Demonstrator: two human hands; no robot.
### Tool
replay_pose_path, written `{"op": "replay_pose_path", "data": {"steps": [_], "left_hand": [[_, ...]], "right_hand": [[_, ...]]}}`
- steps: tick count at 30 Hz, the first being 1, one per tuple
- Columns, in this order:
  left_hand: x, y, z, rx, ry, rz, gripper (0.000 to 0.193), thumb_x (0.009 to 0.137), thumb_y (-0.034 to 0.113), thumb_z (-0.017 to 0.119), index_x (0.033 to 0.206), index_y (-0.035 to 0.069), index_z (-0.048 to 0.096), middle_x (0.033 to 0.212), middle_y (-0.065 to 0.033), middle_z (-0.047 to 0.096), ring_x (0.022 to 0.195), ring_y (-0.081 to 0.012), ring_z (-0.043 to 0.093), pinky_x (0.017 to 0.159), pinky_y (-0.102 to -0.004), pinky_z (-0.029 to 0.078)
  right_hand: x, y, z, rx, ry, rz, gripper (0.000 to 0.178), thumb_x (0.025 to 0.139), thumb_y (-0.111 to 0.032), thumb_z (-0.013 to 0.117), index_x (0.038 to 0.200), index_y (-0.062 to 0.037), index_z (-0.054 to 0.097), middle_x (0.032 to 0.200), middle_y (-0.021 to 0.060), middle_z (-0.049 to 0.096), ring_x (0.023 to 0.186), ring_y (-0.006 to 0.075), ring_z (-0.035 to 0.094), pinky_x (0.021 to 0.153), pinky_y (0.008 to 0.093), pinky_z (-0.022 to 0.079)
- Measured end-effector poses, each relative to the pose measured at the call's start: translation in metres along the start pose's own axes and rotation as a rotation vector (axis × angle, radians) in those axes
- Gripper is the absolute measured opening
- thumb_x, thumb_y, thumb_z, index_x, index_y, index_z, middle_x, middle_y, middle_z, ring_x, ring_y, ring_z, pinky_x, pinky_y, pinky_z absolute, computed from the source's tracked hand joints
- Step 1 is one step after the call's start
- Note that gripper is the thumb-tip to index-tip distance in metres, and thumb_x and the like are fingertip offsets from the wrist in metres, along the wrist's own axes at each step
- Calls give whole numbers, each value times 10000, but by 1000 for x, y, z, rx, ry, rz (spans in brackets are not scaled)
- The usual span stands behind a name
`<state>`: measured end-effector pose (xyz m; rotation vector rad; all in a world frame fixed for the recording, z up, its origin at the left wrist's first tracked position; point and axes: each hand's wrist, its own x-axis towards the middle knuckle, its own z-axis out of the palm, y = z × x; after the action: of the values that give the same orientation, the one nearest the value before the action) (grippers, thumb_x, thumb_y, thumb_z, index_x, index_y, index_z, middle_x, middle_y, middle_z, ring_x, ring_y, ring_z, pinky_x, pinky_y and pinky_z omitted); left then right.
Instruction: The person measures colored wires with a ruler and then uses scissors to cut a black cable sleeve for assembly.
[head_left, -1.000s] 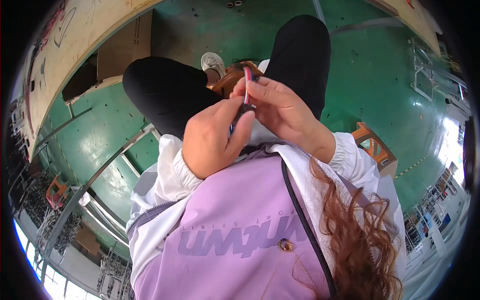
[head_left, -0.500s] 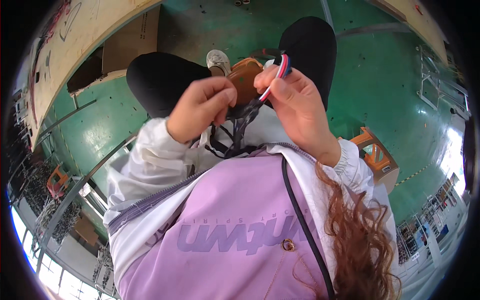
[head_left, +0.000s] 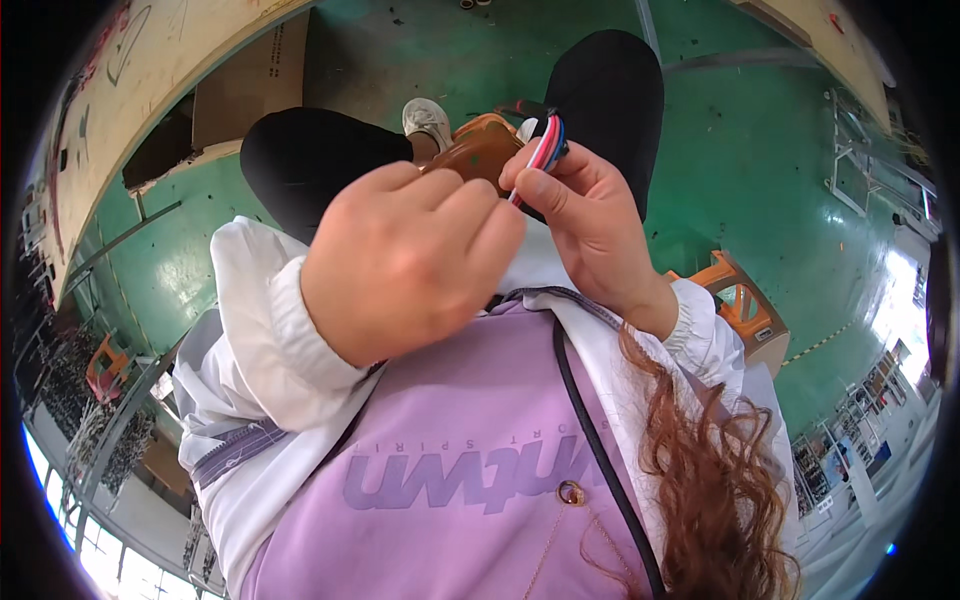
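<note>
A bundle of thin wires (head_left: 547, 145), red, white, blue and black, sticks up from my right hand (head_left: 605, 230). The thumb and fingers of that hand are pinched around it. My left hand (head_left: 405, 265) is closed, its back turned up, right beside the lower end of the bundle. Whatever lies in its curled fingers is hidden beneath the hand. The wires' lower run is covered by the left hand as well.
Between my black-trousered legs (head_left: 610, 90) is a brown-orange plastic piece (head_left: 480, 150). An orange stool (head_left: 735, 300) stands at the right. A wooden board (head_left: 110, 110) and a cardboard box (head_left: 250, 85) are at the far left, and a metal frame (head_left: 852, 160) at the right.
My left hand has come up and rightward, closer to the right hand, and now covers the dark wrapped part of the wires. The right hand keeps its pinch, nearly in place.
</note>
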<state>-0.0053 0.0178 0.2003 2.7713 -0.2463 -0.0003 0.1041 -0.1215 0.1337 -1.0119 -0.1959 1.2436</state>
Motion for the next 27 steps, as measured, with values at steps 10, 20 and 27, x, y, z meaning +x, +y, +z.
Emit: {"op": "replay_pose_path", "data": {"steps": [10,20,27], "left_hand": [[-20,-2,64,-1587,369,-656,69,869,43,467,843,-20,480,682,-37,522,500,-126,571,462,-206,436],[-2,3,76,-2365,42,-857,230,904,243,477,948,18,498,688,-33,510,420,-99,465,398,-247,451],[-17,0,85,-2163,-32,-717,302,936,251,397,988,-27,504,707,-87,545,499,-150,516,483,-264,422]], "right_hand": [[-3,2,-1,49,-126,-83,153,805,-150,634,815,-17,560,858,60,516,883,170,473,819,289,361],[15,7,-24,-555,-539,-326,289,743,-64,640,1023,4,615,1069,129,564,1102,251,481,955,372,353],[19,1,-31,-728,-326,-390,77,800,-21,577,825,28,631,853,86,605,764,157,572,662,245,453]]}}
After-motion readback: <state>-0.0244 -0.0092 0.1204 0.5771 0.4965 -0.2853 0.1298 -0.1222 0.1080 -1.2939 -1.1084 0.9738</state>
